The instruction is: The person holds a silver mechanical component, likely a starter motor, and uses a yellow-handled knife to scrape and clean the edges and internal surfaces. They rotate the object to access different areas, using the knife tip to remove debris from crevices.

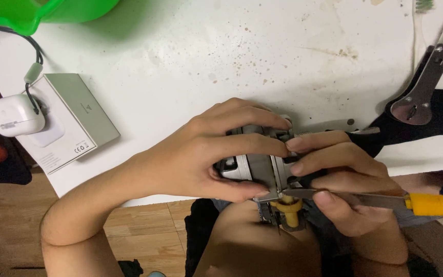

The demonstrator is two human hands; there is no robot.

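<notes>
Stained white tabletop (232, 56) backs a boxy metal part (255, 166) clasped by the left hand (201, 154), while the right hand (344, 179) grips a yellow-handled screwdriver (385, 201) touching its near edge.

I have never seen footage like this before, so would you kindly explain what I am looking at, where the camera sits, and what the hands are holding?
This is a single view from a camera worn on a person's head, looking down at their own two bare hands at the edge of a white table; there is no machine at work.

The left hand grips a small metal device with a yellowish part at its lower end, steadying it from above and the side. The right hand holds a thin metal tool with a yellow handle; its tip rests against the device's lower edge.

On the table lie a flat grey box, a small white case with a cable, a green container at the top corner, and a metal bracket over dark cloth at the right.
</notes>
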